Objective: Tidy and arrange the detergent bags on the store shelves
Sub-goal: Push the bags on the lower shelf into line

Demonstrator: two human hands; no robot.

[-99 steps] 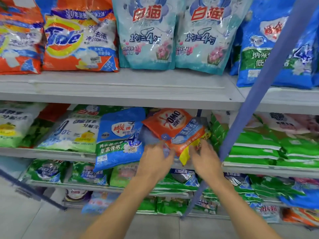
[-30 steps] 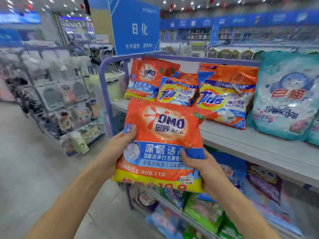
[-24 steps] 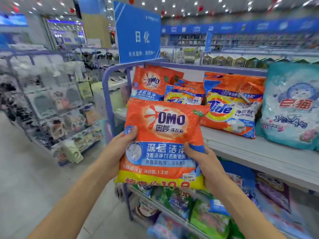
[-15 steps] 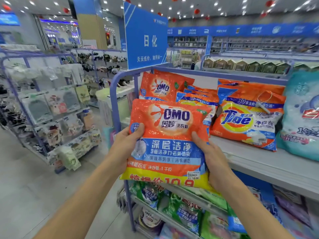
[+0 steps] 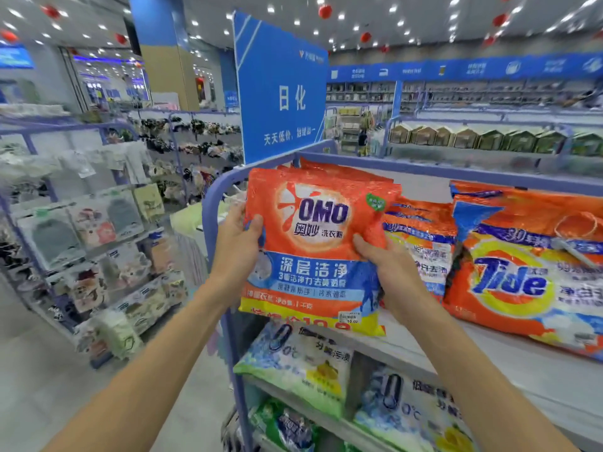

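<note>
OMO bag (image 5: 313, 252): orange, blue band, yellow bottom strip. It is held upright with the front to the camera, mid-frame, at the left end of the top shelf (image 5: 489, 363). Its bottom edge is over the shelf's front lip; can't tell if they touch.

Left hand (image 5: 238, 246) clamps the bag's left edge at 9 o'clock, thumb on the front, fingers hidden behind. Right hand (image 5: 388, 269) clamps the right edge at 3 o'clock, thumb across the front, fingers hidden behind.

More OMO bags (image 5: 342, 172) stand directly behind at 12 o'clock, only their tops showing. Small Tide bags (image 5: 421, 236) sit at 3 o'clock, just beside the right hand. Big Tide bag (image 5: 528, 272) is further out at 3 o'clock, leaning back on the shelf.

Frame rail (image 5: 212, 203), blue-purple, curves past at 9 o'clock behind the left hand. Blue sign (image 5: 280, 93) is above at 12 o'clock. White-green bags (image 5: 300, 363) lie on the lower shelf at 6 o'clock. Rack of packaged goods (image 5: 81, 249) stands far out at 9 o'clock, across the aisle.
</note>
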